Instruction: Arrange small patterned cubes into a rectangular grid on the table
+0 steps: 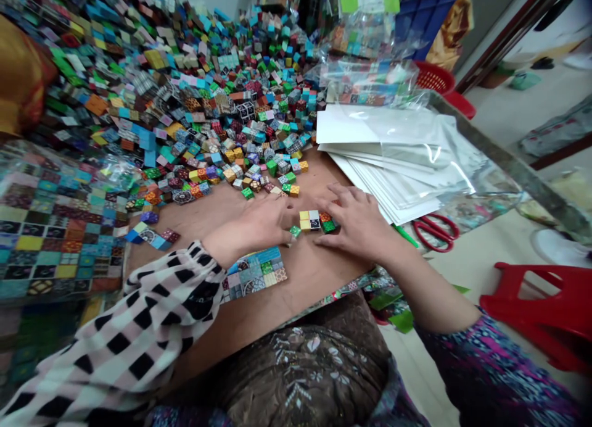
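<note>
My left hand [261, 223] lies low over the brown board [305, 269], fingers stretched forward and thumb beside a small green cube [295, 231]. To the right, my right hand [358, 223] has its fingers and thumb spread around an orange cube [325, 218] and a dark green cube [328, 226]. Between both hands sits a small block of yellow, grey and black patterned cubes [309, 220]. Under my left wrist, a flat group of joined patterned cubes [259, 271] rests on the board, partly hidden by the checked sleeve.
A large heap of loose colourful cubes [198, 87] covers the back and left. Bagged cube sheets [60, 229] lie at left. White cards in clear plastic [393, 155] and red scissors [435, 232] are at right. A red stool [541, 303] stands beyond the table edge.
</note>
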The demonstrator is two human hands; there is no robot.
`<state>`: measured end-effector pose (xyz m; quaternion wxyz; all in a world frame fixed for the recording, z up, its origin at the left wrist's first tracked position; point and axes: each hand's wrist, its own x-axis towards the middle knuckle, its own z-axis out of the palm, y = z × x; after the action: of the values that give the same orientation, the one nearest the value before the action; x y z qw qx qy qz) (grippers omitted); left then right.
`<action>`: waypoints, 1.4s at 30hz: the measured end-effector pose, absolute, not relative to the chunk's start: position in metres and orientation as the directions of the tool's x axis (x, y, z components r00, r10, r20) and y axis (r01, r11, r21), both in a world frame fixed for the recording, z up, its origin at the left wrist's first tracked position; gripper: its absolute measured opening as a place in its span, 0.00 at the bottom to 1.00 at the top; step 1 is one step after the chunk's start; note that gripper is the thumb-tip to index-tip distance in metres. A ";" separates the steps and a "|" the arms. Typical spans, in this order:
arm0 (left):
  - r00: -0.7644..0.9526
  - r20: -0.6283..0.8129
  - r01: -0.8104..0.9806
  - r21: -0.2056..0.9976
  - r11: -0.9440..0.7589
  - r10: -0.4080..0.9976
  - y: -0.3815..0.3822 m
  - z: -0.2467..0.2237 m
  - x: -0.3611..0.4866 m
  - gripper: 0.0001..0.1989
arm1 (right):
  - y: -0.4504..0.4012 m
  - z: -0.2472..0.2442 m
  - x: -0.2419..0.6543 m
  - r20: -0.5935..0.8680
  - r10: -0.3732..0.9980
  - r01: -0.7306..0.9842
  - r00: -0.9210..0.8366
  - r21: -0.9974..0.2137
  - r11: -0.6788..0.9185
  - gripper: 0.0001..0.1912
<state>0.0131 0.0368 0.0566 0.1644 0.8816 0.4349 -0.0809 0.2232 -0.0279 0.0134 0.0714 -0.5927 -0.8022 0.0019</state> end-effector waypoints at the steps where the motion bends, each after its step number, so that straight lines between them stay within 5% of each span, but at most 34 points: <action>1: 0.604 -0.276 0.797 0.204 -0.568 0.748 0.036 0.056 0.011 0.29 | -0.027 0.013 0.220 0.114 0.940 0.941 -0.321 -0.069 0.330 0.38; 8: 0.641 -0.276 0.764 0.140 -0.630 0.716 0.028 0.056 0.012 0.12 | -0.022 0.009 0.208 0.068 0.913 0.908 -0.402 -0.103 0.407 0.22; 21: 0.531 -0.139 0.845 0.157 -0.510 0.836 0.032 0.036 0.025 0.15 | -0.023 0.001 0.208 0.103 0.920 0.901 -0.379 -0.187 0.392 0.21; 26: 0.572 -0.205 0.811 0.288 -0.510 0.794 0.032 0.044 0.028 0.22 | -0.027 0.009 0.219 0.138 0.928 0.879 -0.346 -0.298 0.372 0.29; 32: 0.690 -0.182 0.723 0.208 -0.658 0.701 0.034 0.041 0.021 0.28 | -0.026 0.020 0.260 0.065 0.912 0.828 -0.405 -0.396 0.396 0.45; 39: 0.692 -0.265 0.721 0.231 -0.653 0.671 0.036 0.033 0.033 0.15 | -0.023 0.015 0.258 -0.008 0.892 0.835 -0.452 -0.356 0.420 0.23; 42: 0.690 -0.262 0.724 0.259 -0.640 0.674 0.036 0.033 0.033 0.18 | -0.026 0.014 0.255 -0.019 0.910 0.857 -0.414 -0.346 0.383 0.21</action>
<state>0.0328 0.0356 0.0328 0.1741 0.9026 0.3872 -0.0707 0.2548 -0.0261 0.0144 0.0873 -0.5341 -0.8269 0.1530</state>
